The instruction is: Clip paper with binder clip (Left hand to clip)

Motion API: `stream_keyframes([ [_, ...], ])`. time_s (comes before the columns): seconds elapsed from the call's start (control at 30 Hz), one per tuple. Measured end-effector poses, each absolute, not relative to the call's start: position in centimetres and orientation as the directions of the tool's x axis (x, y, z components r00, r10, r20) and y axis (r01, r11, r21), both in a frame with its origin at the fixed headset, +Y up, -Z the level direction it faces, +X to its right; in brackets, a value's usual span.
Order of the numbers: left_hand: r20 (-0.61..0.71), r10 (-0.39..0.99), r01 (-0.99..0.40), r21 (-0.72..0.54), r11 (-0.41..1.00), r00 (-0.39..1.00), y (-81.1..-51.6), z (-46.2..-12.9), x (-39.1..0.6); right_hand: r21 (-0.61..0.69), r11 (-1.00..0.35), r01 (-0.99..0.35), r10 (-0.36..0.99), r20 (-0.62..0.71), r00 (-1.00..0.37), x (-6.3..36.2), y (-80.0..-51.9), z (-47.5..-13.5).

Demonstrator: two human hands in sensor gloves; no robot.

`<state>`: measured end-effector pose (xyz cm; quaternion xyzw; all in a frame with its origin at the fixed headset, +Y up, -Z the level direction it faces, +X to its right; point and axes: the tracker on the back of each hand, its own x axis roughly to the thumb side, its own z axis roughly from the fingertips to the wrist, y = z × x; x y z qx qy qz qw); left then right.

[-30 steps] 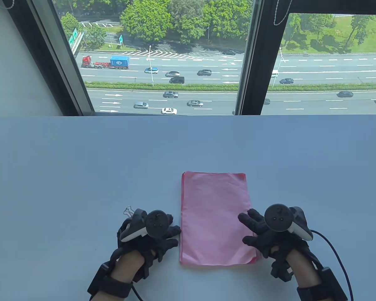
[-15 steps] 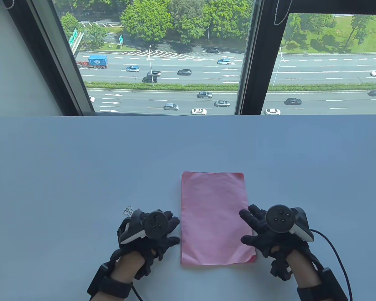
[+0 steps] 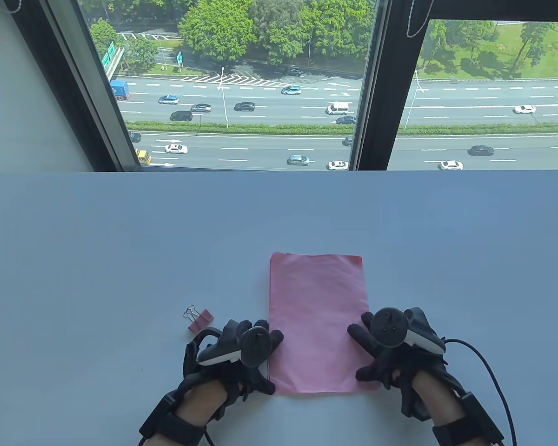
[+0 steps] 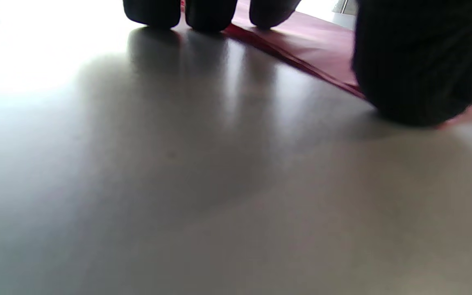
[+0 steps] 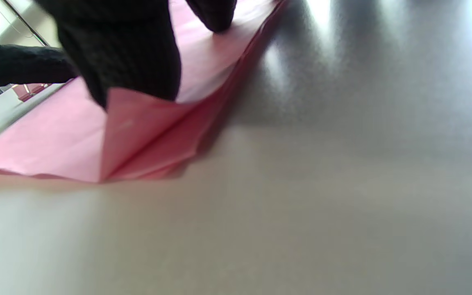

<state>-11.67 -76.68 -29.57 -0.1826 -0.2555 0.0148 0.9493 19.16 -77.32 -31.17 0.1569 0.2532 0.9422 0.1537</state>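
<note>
A stack of pink paper [image 3: 317, 316] lies flat on the table. A pink binder clip [image 3: 200, 319] with silver handles lies loose on the table, left of the paper. My left hand [image 3: 262, 344] rests at the paper's left edge, just right of the clip and not touching it. In the left wrist view its fingertips [image 4: 209, 14] and thumb [image 4: 416, 78] sit on the paper's edge [image 4: 314, 45]. My right hand [image 3: 368, 347] presses on the paper's right edge near the near corner. In the right wrist view the paper's corner [image 5: 137, 135] curls up against my thumb [image 5: 129, 57].
The grey table [image 3: 121, 241] stretches wide around the paper. Its far edge meets a window [image 3: 242, 93] with dark frames. A cable [image 3: 493, 371] trails from my right wrist.
My left hand has moved right, off the binder clip and onto the paper's left edge, so the clip now shows. My right hand has moved left onto the paper. The sheets look squared up.
</note>
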Motion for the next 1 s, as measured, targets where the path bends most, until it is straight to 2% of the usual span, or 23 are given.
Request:
stream_keyframes([
  [0.2, 0.454, 0.139, 0.002, -0.297, 0.955, 0.880, -77.1, -29.3, -10.8, 0.519, -0.830, -0.204, 0.361, 0.222, -0.906, 19.0, -77.3, -31.1],
  [0.27, 0.455, 0.199, -0.042, -0.332, 0.942, 0.868, -77.2, -29.5, -10.8, 0.516, -0.833, -0.199, 0.355, 0.224, -0.907, 19.0, -77.3, -31.1],
  [0.37, 0.432, 0.423, -0.200, -0.473, 0.858, 0.797, -77.3, -30.3, -11.8, 0.520, -0.830, -0.201, 0.359, 0.221, -0.907, 18.9, -77.3, -31.1],
  [0.43, 0.331, 0.638, -0.384, -0.580, 0.719, 0.695, -77.5, -30.7, -12.9, 0.512, -0.833, -0.211, 0.367, 0.224, -0.903, 18.9, -77.3, -31.2],
  [0.53, 0.235, 0.785, -0.499, -0.660, 0.561, 0.573, -77.5, -30.9, -13.5, 0.509, -0.832, -0.223, 0.378, 0.225, -0.898, 19.0, -77.2, -31.2],
  [0.6, 0.195, 0.817, -0.561, -0.639, 0.525, 0.543, -77.5, -30.8, -13.5, 0.491, -0.835, -0.250, 0.403, 0.236, -0.884, 19.1, -77.1, -31.2],
  [0.77, 0.209, 0.776, -0.564, -0.580, 0.588, 0.595, -77.3, -30.9, -12.9, 0.485, -0.809, -0.333, 0.494, 0.253, -0.832, 19.1, -76.8, -31.3],
  [0.83, 0.208, 0.774, -0.603, -0.519, 0.606, 0.598, -77.0, -30.9, -12.9, 0.473, -0.790, -0.390, 0.543, 0.243, -0.804, 19.5, -76.6, -31.5],
  [1.0, 0.072, 0.854, -0.753, -0.438, 0.491, 0.515, -77.1, -31.0, -13.6, 0.387, -0.732, -0.560, 0.652, 0.160, -0.741, 21.1, -75.8, -31.9],
])
